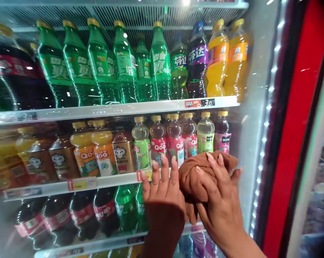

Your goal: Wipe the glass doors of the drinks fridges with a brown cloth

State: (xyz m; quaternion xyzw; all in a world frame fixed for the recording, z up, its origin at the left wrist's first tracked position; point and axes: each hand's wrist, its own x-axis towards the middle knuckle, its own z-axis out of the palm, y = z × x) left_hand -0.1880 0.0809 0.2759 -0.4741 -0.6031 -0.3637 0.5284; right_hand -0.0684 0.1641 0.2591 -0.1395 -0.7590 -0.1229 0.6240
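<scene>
My right hand (218, 193) grips a bunched brown cloth (196, 175), its fingers curled over the top. The cloth appears pressed against a clear glass front before the shelves. Just to the left, my left hand (163, 182) is raised with fingers pointing up and slightly apart, and nothing shows in it. Its fingertips seem to rest on the glass, though contact is hard to make out. The wrist below lies in dark shadow. Behind the hands stand small Qoo bottles (158, 143) on the middle shelf (110, 181), partly hidden by fingers and cloth.
Green bottles (160, 68) and orange soda bottles (218, 61) line the upper shelf (151, 107). Dark cola bottles (81, 215) stand on the lower one. A lit strip (266, 125) and a red frame (293, 122) run down the right side.
</scene>
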